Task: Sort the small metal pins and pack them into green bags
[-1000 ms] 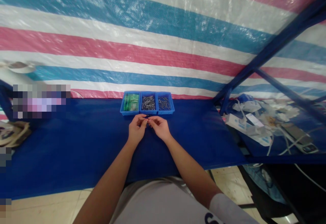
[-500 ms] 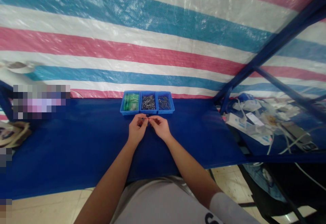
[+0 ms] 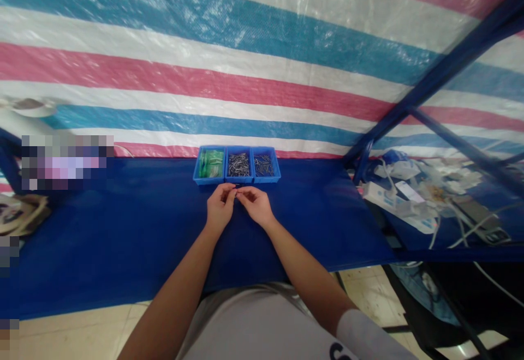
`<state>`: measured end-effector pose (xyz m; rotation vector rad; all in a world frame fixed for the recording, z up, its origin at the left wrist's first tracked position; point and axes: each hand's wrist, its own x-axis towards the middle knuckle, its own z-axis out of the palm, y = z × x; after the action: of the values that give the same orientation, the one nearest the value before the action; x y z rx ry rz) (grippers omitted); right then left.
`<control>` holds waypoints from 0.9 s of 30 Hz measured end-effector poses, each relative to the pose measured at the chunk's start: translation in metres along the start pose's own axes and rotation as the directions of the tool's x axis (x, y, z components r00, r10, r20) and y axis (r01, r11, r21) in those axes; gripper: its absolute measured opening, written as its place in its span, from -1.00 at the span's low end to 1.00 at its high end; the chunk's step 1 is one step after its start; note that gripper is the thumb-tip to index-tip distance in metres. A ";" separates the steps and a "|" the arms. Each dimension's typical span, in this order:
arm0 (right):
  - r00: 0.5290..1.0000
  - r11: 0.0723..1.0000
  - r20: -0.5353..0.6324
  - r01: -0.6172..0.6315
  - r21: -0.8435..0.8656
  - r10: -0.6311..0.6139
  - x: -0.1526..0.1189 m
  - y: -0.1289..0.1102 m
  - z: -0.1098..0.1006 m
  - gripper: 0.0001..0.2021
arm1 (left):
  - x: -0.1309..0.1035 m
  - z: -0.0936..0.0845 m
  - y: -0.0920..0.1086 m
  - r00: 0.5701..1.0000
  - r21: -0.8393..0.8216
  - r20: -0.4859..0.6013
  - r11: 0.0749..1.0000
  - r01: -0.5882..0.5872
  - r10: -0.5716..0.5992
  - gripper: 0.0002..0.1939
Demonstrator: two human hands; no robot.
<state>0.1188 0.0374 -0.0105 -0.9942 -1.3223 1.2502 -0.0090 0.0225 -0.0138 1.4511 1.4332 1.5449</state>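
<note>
My left hand (image 3: 221,203) and my right hand (image 3: 255,204) meet fingertip to fingertip just in front of three joined blue bins. Both are closed in a pinch. A small thin dark piece shows at the left fingertips, too small to name; whatever lies between the right fingertips is hidden. The left bin (image 3: 195,179) contains green and clear packets (image 3: 212,162). Many small metal pins or screws (image 3: 239,165) fill the middle bin (image 3: 238,180). In the right bin (image 3: 278,173) lie thin, dark, screw-like pieces (image 3: 264,165).
The bins stand at the back of a blue table (image 3: 123,229), against a striped plastic sheet (image 3: 262,87). At right, a blue metal frame (image 3: 393,109) rises beside a shelf with white boxes (image 3: 385,199) and cables. A brown bag (image 3: 33,213) sits at the left edge.
My right hand's fingertips have shifted slightly left, closer against the left fingertips. The bins and their contents look the same.
</note>
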 end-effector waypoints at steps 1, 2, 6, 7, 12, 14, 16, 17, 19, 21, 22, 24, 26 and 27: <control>1.000 1.000 0.004 0.000 -0.003 0.000 0.000 0.000 0.000 -0.84 | 0.000 0.000 -0.001 1.000 -0.002 -0.001 1.000 0.006 -0.006 -0.82; 1.000 1.000 0.007 -0.002 -0.008 0.002 0.000 0.000 0.000 -0.84 | 0.000 0.000 -0.001 1.000 -0.005 0.000 1.000 0.014 -0.014 -0.82; 1.000 0.999 -0.005 -0.012 -0.044 0.012 0.000 -0.002 0.000 -0.84 | -0.001 -0.001 0.002 0.999 -0.028 0.004 0.998 0.048 -0.048 -0.81; 1.000 0.998 -0.011 -0.011 -0.055 0.011 -0.001 -0.003 0.000 -0.84 | -0.001 -0.001 0.003 0.999 -0.035 0.007 0.998 0.050 -0.050 -0.79; 0.999 0.997 -0.040 -0.019 -0.078 0.016 0.000 -0.004 -0.002 -0.83 | -0.001 0.000 0.006 0.999 -0.063 0.030 0.997 0.039 -0.037 -0.76; 0.998 0.997 -0.046 -0.035 -0.064 0.032 0.000 -0.003 -0.002 -0.82 | -0.001 0.000 0.006 0.999 -0.079 0.043 0.996 0.036 -0.033 -0.77; 0.998 0.997 -0.052 -0.036 -0.062 0.033 0.000 -0.003 -0.002 -0.81 | -0.001 0.001 0.004 0.998 -0.065 0.050 0.997 0.034 -0.031 -0.78; 0.998 0.997 -0.053 -0.031 -0.066 0.028 0.000 -0.003 -0.002 -0.81 | 0.000 0.001 0.004 0.998 -0.047 0.047 0.998 0.033 -0.030 -0.78; 0.999 0.997 -0.043 -0.017 -0.072 0.014 0.000 -0.004 -0.002 -0.81 | 0.000 0.000 0.003 0.999 -0.010 0.037 1.000 0.030 -0.029 -0.78; 1.000 0.998 -0.017 -0.003 -0.068 0.002 -0.001 -0.006 -0.001 -0.82 | 0.000 0.000 0.003 0.999 0.011 0.029 1.000 0.027 -0.028 -0.78; 1.000 0.998 -0.005 0.001 -0.066 -0.001 -0.002 -0.006 -0.001 -0.82 | 0.000 0.000 0.003 0.999 0.018 0.027 0.999 0.027 -0.027 -0.78; 1.000 0.997 0.004 0.005 -0.074 -0.004 -0.002 -0.006 -0.001 -0.83 | 0.000 -0.001 0.005 0.999 0.031 0.025 0.999 0.022 -0.023 -0.79; 1.000 0.996 -0.002 0.004 -0.087 -0.004 -0.002 -0.005 -0.001 -0.83 | -0.001 -0.001 0.007 0.999 0.041 0.030 0.999 0.015 -0.016 -0.80; 1.000 0.996 -0.004 0.003 -0.092 -0.003 -0.002 -0.004 -0.001 -0.82 | -0.001 -0.002 0.008 0.999 0.039 0.034 0.999 0.018 -0.019 -0.80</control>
<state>0.1205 0.0350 -0.0068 -1.0587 -1.3880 1.1932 -0.0083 0.0192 -0.0068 1.4760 1.4597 1.4818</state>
